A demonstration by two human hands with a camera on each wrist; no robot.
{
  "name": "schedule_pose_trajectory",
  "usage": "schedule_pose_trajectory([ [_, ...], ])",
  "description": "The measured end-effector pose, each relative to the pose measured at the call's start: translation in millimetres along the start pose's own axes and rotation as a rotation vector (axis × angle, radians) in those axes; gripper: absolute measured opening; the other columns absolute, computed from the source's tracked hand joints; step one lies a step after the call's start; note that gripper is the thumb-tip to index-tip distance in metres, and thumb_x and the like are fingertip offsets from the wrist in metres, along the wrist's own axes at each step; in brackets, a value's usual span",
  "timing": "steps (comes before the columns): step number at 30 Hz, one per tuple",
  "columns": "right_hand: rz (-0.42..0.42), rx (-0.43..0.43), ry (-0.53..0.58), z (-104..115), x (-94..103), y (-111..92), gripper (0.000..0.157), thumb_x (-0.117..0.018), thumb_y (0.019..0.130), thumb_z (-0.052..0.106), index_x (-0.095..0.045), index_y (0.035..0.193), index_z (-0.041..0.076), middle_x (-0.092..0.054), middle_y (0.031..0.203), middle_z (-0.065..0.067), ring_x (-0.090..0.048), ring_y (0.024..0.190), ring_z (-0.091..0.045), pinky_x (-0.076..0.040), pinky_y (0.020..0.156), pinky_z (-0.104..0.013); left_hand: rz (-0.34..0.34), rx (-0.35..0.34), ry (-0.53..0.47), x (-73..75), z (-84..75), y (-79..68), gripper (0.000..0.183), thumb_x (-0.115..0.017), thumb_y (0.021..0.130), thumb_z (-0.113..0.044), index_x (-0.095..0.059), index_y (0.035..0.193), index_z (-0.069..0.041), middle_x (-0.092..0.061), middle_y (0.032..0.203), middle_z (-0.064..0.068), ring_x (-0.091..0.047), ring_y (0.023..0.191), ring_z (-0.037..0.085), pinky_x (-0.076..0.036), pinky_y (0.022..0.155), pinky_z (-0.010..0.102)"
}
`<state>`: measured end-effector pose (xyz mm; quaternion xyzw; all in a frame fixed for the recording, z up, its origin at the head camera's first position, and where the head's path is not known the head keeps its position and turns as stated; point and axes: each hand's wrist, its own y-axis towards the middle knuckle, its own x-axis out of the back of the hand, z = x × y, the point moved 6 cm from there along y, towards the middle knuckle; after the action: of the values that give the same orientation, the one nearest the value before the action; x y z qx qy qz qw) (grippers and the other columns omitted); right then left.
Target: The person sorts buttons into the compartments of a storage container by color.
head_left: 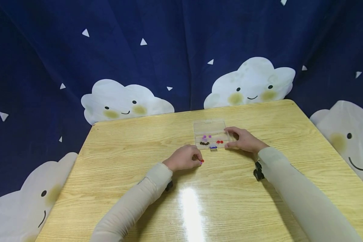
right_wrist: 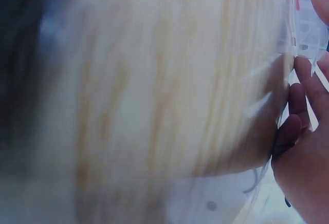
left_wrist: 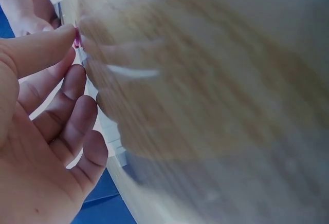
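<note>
A clear plastic compartment box (head_left: 209, 127) lies on the table with its lid raised at the back. Purple beads (head_left: 204, 136), dark beads (head_left: 204, 144) and red beads (head_left: 219, 142) sit in separate compartments. My right hand (head_left: 243, 139) grips the box's right end, thumb at the near side and fingers at the far side; the right wrist view catches only part of the box (right_wrist: 308, 18). Left of the box's front, my left hand (head_left: 186, 158) pinches small red and purple beads (head_left: 202, 161) at the tabletop. Its thumb partly hides a pinkish-red bead (left_wrist: 77, 37) in the left wrist view.
The wooden table (head_left: 124, 154) runs back to a dark blue curtain (head_left: 181, 50) printed with clouds. A blue-marked latch (head_left: 213, 147) juts from the front of the box. Light glares off the table (head_left: 190, 211) in front of the hands.
</note>
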<state>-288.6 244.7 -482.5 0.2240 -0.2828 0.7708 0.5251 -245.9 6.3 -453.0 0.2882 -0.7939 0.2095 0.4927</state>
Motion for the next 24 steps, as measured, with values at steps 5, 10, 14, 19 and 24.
schedule_pose_trajectory([
  [5,0.001,0.001,-0.010,0.3,0.3,-0.2,0.081,-0.077,0.086,0.036,-0.036,0.152,0.015,-0.027,0.162,-0.020,-0.028,0.148,-0.043,-0.026,0.120,-0.057,0.002,0.023,0.011,-0.4,-0.5,0.4,0.009,-0.074,0.089,-0.023,-0.077,0.093,-0.016,-0.069,0.093,-0.004,-0.059,0.084,0.008,-0.050,0.080,0.023],
  [10,0.007,0.008,-0.003,1.8,0.5,-1.4,0.081,-0.076,0.086,0.035,-0.035,0.153,0.015,-0.027,0.162,-0.020,-0.028,0.148,-0.044,-0.026,0.120,-0.057,0.002,0.042,0.003,-0.7,-0.6,0.9,0.010,-0.074,0.089,-0.023,-0.077,0.094,-0.016,-0.069,0.094,-0.004,-0.060,0.085,0.008,-0.050,0.080,0.023],
  [14,0.007,0.007,0.003,4.1,0.6,-3.0,0.080,-0.076,0.087,0.035,-0.035,0.153,0.015,-0.027,0.162,-0.020,-0.027,0.148,-0.043,-0.026,0.120,-0.057,0.001,0.060,-0.004,-0.9,0.2,1.0,0.009,-0.074,0.089,-0.023,-0.077,0.094,-0.017,-0.069,0.094,-0.005,-0.061,0.085,0.008,-0.050,0.078,0.022],
  [19,0.008,0.018,0.002,7.1,-0.1,-4.5,0.081,-0.076,0.087,0.036,-0.035,0.153,0.013,-0.027,0.161,-0.022,-0.026,0.148,-0.045,-0.025,0.120,-0.058,-0.002,0.083,0.008,-2.2,2.3,1.5,0.008,-0.074,0.089,-0.026,-0.073,0.088,-0.019,-0.066,0.091,-0.006,-0.056,0.081,0.008,-0.047,0.075,0.023],
  [24,0.007,0.028,0.014,7.4,-0.1,-4.8,0.080,-0.075,0.087,0.034,-0.035,0.153,0.012,-0.027,0.161,-0.022,-0.026,0.148,-0.045,-0.025,0.120,-0.057,-0.006,0.068,0.014,-1.5,1.2,1.8,0.007,-0.074,0.089,-0.025,-0.076,0.089,-0.019,-0.067,0.091,-0.007,-0.057,0.082,0.007,-0.048,0.077,0.022],
])
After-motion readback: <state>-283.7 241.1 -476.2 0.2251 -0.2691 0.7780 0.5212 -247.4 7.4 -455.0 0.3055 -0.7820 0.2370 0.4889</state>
